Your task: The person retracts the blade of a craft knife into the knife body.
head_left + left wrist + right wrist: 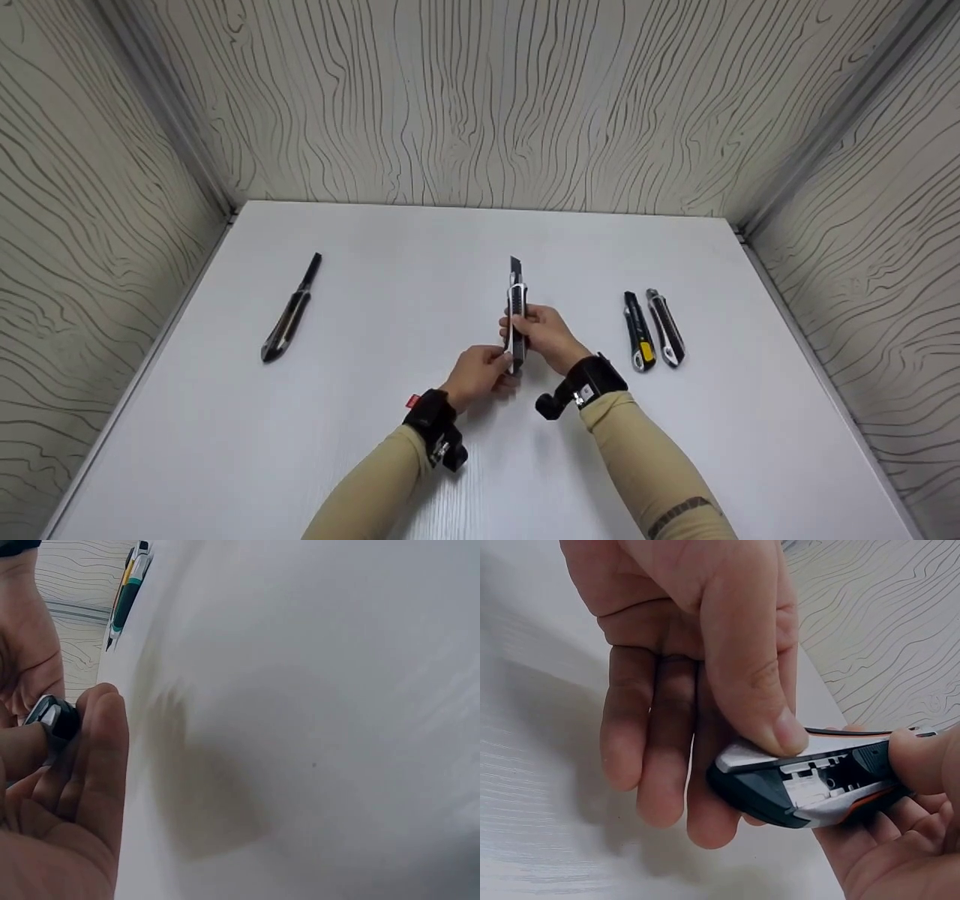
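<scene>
A silver and black utility knife (517, 292) is held upright over the middle of the table, its blade pointing away from me. My right hand (551, 335) grips the middle of its handle, and in the right wrist view that thumb lies by the dark slider (870, 760). The rear end is pinched by my left hand (476, 375); in the left wrist view its other fingers stretch out nearly straight. Orange trim runs along the handle in the right wrist view. Most of the knife is hidden in the left wrist view.
Another utility knife (287, 322) with its dark front end extended lies at the left of the white table (375, 255). To the right, a black and yellow knife (639, 334) lies beside a silver and black one (667, 330). Wood-patterned walls (465, 105) surround the table.
</scene>
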`<state>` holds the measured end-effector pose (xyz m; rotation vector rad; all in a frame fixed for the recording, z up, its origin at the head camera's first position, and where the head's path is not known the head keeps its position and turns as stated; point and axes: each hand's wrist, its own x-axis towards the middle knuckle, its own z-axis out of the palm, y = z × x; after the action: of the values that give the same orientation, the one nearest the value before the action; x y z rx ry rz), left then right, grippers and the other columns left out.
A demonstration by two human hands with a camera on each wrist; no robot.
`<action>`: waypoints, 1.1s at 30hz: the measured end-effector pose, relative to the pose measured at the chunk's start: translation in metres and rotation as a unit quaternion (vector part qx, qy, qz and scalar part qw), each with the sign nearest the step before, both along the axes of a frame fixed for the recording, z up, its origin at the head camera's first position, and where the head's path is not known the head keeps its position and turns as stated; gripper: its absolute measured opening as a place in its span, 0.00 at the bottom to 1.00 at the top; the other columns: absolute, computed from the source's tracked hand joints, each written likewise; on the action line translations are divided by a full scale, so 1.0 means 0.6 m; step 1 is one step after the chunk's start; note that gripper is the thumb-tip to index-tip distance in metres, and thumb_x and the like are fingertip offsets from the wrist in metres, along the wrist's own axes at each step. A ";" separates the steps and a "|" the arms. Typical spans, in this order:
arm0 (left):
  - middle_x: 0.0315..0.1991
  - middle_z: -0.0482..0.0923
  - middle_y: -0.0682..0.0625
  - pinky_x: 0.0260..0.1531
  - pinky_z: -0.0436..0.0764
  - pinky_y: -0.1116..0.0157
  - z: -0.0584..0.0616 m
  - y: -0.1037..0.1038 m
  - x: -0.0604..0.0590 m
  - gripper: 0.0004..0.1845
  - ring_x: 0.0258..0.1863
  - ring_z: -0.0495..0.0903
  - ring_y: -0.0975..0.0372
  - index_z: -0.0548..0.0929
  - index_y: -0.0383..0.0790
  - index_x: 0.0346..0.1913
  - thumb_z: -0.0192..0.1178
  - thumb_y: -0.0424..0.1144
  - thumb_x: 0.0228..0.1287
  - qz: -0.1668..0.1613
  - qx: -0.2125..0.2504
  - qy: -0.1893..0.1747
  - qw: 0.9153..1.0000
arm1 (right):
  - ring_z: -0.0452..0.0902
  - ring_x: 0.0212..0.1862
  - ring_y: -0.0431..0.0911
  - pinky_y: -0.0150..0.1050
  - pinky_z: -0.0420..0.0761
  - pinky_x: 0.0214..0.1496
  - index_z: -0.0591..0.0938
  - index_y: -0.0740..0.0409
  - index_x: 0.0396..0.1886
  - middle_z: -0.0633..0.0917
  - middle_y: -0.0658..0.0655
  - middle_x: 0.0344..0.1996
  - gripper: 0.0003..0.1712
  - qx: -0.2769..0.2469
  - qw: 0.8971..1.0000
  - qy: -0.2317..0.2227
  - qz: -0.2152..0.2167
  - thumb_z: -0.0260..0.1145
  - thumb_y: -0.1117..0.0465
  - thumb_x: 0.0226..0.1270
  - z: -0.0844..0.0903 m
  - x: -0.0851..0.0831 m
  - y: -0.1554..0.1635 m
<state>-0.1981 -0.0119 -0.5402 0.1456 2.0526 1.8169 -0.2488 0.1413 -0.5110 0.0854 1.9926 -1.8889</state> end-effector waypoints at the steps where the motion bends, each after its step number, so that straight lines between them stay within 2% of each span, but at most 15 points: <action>1: 0.39 0.84 0.32 0.36 0.87 0.57 0.000 0.000 0.000 0.13 0.34 0.87 0.51 0.82 0.29 0.44 0.51 0.35 0.73 0.000 0.001 0.001 1.000 | 0.83 0.44 0.42 0.38 0.83 0.54 0.69 0.75 0.62 0.82 0.69 0.53 0.21 -0.001 1.000 0.000 0.000 0.53 0.66 0.75 0.000 0.000 0.000; 7: 0.40 0.84 0.30 0.37 0.87 0.55 0.007 0.001 0.003 0.14 0.36 0.87 0.47 0.82 0.28 0.45 0.50 0.35 0.74 0.003 0.002 0.000 1.000 | 0.83 0.44 0.43 0.37 0.83 0.53 0.69 0.77 0.62 0.80 0.71 0.54 0.22 -0.008 1.000 0.007 0.005 0.53 0.67 0.74 0.003 0.001 0.001; 13: 0.41 0.82 0.26 0.40 0.86 0.51 0.030 0.001 0.012 0.14 0.38 0.85 0.43 0.81 0.24 0.45 0.48 0.32 0.74 0.001 -0.003 -0.001 1.000 | 0.83 0.43 0.42 0.36 0.83 0.51 0.68 0.77 0.61 0.81 0.72 0.53 0.21 -0.011 1.000 0.008 0.007 0.53 0.67 0.74 0.003 0.001 0.002; 16: 0.41 0.82 0.26 0.41 0.86 0.51 0.035 0.001 0.013 0.14 0.38 0.85 0.43 0.80 0.23 0.45 0.48 0.32 0.74 0.001 -0.006 -0.002 1.000 | 0.83 0.43 0.42 0.36 0.83 0.52 0.68 0.77 0.61 0.81 0.71 0.52 0.21 -0.014 1.000 0.006 0.006 0.53 0.68 0.74 0.002 0.001 0.002; 25: 0.40 0.83 0.29 0.41 0.87 0.52 0.008 0.003 0.005 0.14 0.33 0.86 0.51 0.81 0.27 0.44 0.50 0.36 0.74 0.002 0.022 -0.028 0.999 | 0.83 0.44 0.41 0.37 0.83 0.54 0.67 0.76 0.62 0.80 0.72 0.55 0.21 -0.006 1.000 0.002 0.010 0.51 0.67 0.76 0.003 0.002 0.004; 33: 0.38 0.84 0.31 0.39 0.87 0.55 0.002 0.004 0.001 0.13 0.33 0.87 0.51 0.82 0.30 0.43 0.50 0.36 0.73 0.005 0.014 -0.026 1.000 | 0.83 0.42 0.41 0.35 0.83 0.51 0.68 0.77 0.61 0.81 0.71 0.53 0.20 -0.014 1.000 0.005 0.002 0.52 0.69 0.74 0.003 0.003 0.003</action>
<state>-0.1972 -0.0094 -0.5392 0.0958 1.9967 1.8364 -0.2470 0.1431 -0.5092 0.0649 1.9714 -1.9170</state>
